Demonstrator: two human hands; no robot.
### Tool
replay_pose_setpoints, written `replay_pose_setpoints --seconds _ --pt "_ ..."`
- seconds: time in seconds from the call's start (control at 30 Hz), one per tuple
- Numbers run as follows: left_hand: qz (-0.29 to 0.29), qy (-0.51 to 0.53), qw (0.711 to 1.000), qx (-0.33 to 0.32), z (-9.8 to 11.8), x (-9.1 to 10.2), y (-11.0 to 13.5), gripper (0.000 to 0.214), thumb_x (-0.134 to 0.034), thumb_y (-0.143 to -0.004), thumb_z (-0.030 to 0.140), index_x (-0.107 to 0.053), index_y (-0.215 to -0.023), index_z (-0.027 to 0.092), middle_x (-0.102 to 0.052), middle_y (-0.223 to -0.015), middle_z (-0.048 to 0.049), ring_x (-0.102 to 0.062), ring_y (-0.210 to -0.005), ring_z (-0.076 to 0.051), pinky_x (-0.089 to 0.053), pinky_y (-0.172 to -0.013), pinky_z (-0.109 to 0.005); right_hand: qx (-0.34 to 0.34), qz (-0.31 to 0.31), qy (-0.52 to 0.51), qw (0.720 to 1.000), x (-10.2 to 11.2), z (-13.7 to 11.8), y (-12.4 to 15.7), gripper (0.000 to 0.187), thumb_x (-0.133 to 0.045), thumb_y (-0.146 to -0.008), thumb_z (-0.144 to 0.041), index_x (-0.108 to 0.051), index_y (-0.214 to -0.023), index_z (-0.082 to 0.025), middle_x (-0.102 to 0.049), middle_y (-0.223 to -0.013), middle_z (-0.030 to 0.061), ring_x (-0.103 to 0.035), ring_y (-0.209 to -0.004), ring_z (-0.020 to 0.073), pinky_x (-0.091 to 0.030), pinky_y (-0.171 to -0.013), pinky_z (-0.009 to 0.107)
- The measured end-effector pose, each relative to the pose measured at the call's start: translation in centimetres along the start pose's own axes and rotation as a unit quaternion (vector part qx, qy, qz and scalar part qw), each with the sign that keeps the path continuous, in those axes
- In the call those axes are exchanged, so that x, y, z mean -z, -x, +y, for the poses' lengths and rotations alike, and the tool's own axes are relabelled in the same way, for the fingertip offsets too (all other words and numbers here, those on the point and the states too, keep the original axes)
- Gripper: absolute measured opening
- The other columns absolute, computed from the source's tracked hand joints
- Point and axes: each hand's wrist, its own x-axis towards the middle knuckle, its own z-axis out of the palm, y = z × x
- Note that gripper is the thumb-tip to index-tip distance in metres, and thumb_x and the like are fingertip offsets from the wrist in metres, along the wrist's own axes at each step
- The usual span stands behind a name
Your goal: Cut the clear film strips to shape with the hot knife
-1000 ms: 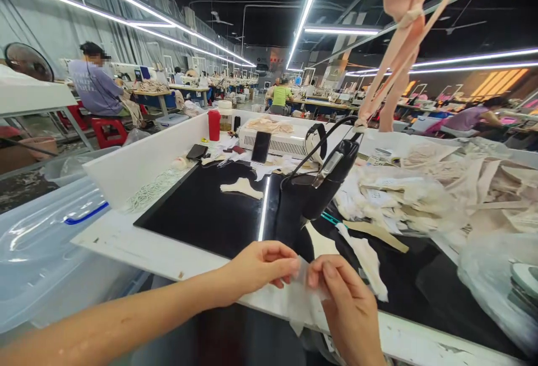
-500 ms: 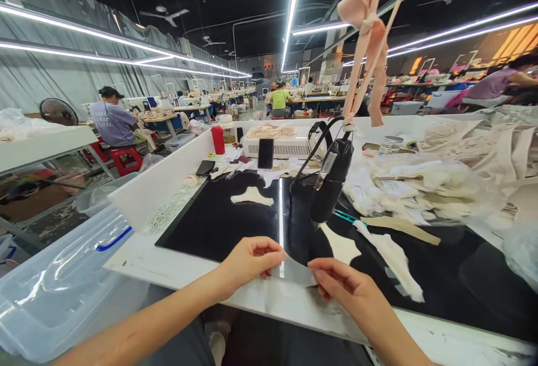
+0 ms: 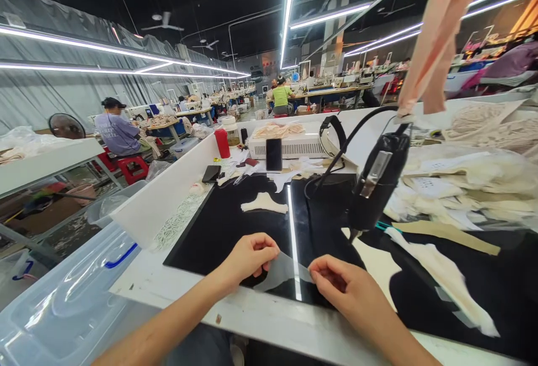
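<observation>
A thin, see-through grey-white piece of material (image 3: 281, 274) stretches between my two hands above the front edge of a black mat (image 3: 202, 237). Thumb and fingers of my left hand (image 3: 247, 259) pinch its left end. My right hand (image 3: 344, 285) pinches the opposite end. Just beyond my right hand hangs a black hand-held tool (image 3: 380, 186) with a metal plate, its tip close to the mat. A cream fabric cutout (image 3: 382, 268) lies beside my right hand, partly under the tool. Another cream cutout (image 3: 264, 203) rests farther back on the mat.
Peach fabric strips (image 3: 432, 52) suspend the tool. Right of it lie a long cream piece (image 3: 445, 276) and a heap of bagged fabric (image 3: 462, 186). At the back stand a phone (image 3: 273, 154) and a white box (image 3: 294, 146). A clear bin (image 3: 67, 293) sits left; co-workers sit beyond.
The sheer piece is now spread wider and more of it shows, with my hands slightly farther apart. The hanging tool appears larger and farther right as the view has shifted.
</observation>
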Motion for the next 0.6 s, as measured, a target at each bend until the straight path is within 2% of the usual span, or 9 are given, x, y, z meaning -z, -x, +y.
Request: replay_pose_setpoints --seconds 0.17,0.27,0.4,0.5,0.6 --pt "0.001 -0.027 1.000 -0.002 -0.1 0.9 -1.1 0.020 -0.069 -0.077 0.037 -0.066 -0.082 0.018 -0.048 -0.056 0.0065 -0.039 -0.050 -0.008 -0.028 -0.046 -0.020 0.050 -0.048 0.086 0.994 -0.3 0.4 -1.1 0.023 -0.054 -0.089 -0.038 -0.070 -0.076 -0.026 -0.066 -0.064 -0.0003 -0.061 -0.059 0.0175 -0.045 -0.053 0.026" --pt "-0.002 -0.052 0.999 -0.016 -0.1 1.0 -1.9 0.018 -0.069 -0.078 0.036 -0.067 -0.080 0.018 -0.048 -0.056 0.0064 -0.039 -0.051 -0.008 -0.028 -0.047 -0.020 0.055 -0.045 0.122 0.990 -0.5 0.7 -1.3 0.023 -0.051 -0.091 -0.035 -0.068 -0.077 -0.027 -0.067 -0.066 -0.0007 -0.062 -0.059 0.0171 -0.046 -0.053 0.027" --pt "-0.016 -0.085 0.995 -0.045 -0.1 0.9 -3.2 0.016 -0.069 -0.078 0.033 -0.070 -0.080 0.017 -0.051 -0.059 0.0055 -0.041 -0.052 -0.008 -0.030 -0.050 -0.021 0.078 -0.014 0.171 0.982 -0.5 0.9 -1.3 0.020 -0.051 -0.092 -0.032 -0.065 -0.078 -0.027 -0.067 -0.069 -0.0014 -0.063 -0.058 0.0168 -0.047 -0.054 0.028" --pt "-0.035 -0.104 0.992 -0.064 0.0 0.7 -4.0 0.018 -0.068 -0.080 0.033 -0.072 -0.083 0.016 -0.057 -0.065 0.0041 -0.043 -0.052 -0.008 -0.031 -0.051 -0.021 0.135 0.018 0.207 0.969 -0.3 1.5 -1.1 0.020 -0.051 -0.094 -0.030 -0.064 -0.079 -0.027 -0.069 -0.073 -0.0007 -0.066 -0.063 0.0182 -0.050 -0.057 0.030" --pt "-0.029 -0.119 0.989 -0.086 0.1 0.6 -4.7 0.022 -0.067 -0.083 0.036 -0.073 -0.092 0.017 -0.064 -0.076 0.0021 -0.046 -0.054 -0.008 -0.035 -0.053 -0.021 0.208 0.067 0.241 0.946 -0.1 2.2 -1.0 0.018 -0.051 -0.097 -0.029 -0.065 -0.086 -0.026 -0.070 -0.078 0.0002 -0.069 -0.067 0.0195 -0.052 -0.059 0.032"
